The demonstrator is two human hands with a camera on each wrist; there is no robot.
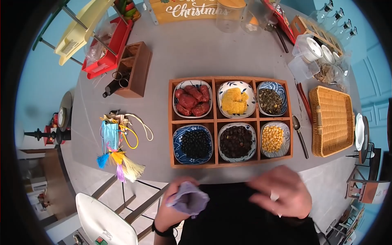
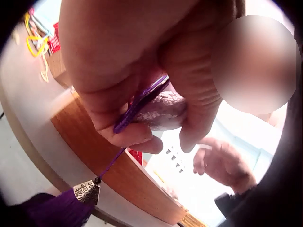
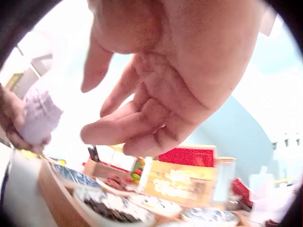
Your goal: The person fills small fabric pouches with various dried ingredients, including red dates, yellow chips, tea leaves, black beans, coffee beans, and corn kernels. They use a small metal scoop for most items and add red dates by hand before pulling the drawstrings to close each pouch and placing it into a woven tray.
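Observation:
My left hand (image 1: pixel 173 210) grips a light purple pouch (image 1: pixel 190 199), its mouth facing up, in front of the table edge. In the left wrist view, a purple cord (image 2: pixel 142 105) and a dark purple tassel (image 2: pixel 61 208) with a silver charm hang from it. My right hand (image 1: pixel 283 192) is to the right of the pouch, apart from it, blurred in the head view. In the right wrist view its fingers (image 3: pixel 142 109) are loosely bent and hold nothing. Beyond both hands stands a wooden divided tray (image 1: pixel 215 122) with several filled bowls.
Colourful tasselled pouches (image 1: pixel 111 134) lie at the table's left, near a wooden box (image 1: pixel 139 73). A spoon (image 1: pixel 300 136) and a wicker basket (image 1: pixel 331 120) lie right of the tray. Plastic containers (image 1: pixel 304 61) and a Christmas sign (image 1: pixel 188 10) stand farther back.

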